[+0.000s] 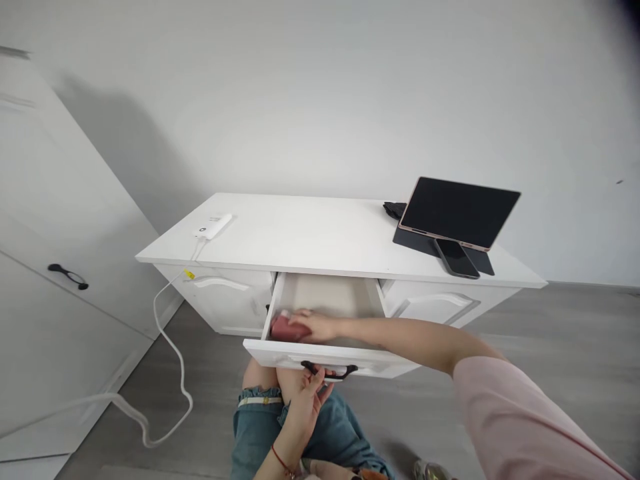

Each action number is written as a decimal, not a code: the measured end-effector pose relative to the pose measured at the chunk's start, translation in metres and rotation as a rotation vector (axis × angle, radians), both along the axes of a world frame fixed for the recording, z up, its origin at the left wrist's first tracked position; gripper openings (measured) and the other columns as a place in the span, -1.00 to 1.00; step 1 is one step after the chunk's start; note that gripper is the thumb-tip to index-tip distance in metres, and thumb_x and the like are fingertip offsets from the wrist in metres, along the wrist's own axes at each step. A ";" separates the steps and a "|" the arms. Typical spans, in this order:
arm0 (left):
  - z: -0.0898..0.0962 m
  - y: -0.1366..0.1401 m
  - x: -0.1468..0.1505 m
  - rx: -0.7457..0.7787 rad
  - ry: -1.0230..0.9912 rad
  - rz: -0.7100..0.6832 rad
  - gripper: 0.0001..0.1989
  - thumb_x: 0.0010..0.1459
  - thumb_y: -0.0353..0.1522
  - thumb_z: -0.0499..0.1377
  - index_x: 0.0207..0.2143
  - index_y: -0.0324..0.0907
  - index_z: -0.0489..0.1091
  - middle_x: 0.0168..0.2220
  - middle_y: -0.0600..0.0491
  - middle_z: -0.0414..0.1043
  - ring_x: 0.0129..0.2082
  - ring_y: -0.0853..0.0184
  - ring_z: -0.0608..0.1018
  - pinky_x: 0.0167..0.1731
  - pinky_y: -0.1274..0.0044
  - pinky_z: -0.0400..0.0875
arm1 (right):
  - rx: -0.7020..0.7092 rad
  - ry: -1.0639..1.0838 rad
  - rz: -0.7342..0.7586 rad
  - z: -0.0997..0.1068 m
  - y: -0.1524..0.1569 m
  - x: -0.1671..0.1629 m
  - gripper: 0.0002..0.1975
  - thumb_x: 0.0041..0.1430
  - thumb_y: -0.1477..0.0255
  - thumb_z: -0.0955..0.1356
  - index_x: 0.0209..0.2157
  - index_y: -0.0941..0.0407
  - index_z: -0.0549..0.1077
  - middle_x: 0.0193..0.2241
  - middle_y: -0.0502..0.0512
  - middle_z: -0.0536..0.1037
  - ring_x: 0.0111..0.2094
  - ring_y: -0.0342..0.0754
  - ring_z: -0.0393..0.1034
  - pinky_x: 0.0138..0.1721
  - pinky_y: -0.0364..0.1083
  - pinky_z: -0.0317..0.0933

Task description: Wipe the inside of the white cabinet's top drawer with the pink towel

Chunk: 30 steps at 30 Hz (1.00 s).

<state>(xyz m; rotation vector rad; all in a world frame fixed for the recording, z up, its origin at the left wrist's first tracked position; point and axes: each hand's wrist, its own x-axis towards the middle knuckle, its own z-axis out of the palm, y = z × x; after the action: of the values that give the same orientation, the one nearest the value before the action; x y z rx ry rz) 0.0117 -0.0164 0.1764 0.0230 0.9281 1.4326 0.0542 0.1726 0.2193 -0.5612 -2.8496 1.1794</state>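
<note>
A white drawer (330, 357) is pulled out of the white cabinet, in front of my knees. My left hand (310, 400) has its fingers hooked on the black drawer handle (345, 372) from below. My right hand (317, 325) reaches over the drawer front into its left front corner. There its fingers close around a dark pink object (287, 329) with a small pale end, perhaps a bottle; motion blur hides its exact kind. The rest of the drawer's pale bottom (333, 297) shows behind my forearm.
On the cabinet top (300, 230), a dark tablet-like screen (460, 210) stands at the right, with a phone (456, 259) and a black item (394, 209) by it. A white device (214, 227) lies at the left; its cable (177, 360) hangs to the floor. A wardrobe (65, 220) stands left.
</note>
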 end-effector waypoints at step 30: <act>-0.019 -0.012 0.005 -0.024 0.099 -0.007 -0.74 -0.16 -0.26 0.43 -0.46 -0.09 0.41 -0.38 -0.01 0.59 -0.27 0.19 0.60 -0.09 0.39 0.39 | -0.015 0.027 -0.203 -0.018 0.097 -0.029 -0.63 0.14 0.61 0.29 -0.04 0.03 0.50 0.32 0.03 0.15 0.35 0.08 -0.12 0.30 0.15 -0.12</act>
<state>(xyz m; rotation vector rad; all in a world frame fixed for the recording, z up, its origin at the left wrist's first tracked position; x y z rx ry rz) 0.0170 -0.0281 0.1573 0.0802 1.0247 1.4237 0.0254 0.2695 0.2018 -0.8060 -2.6863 1.1654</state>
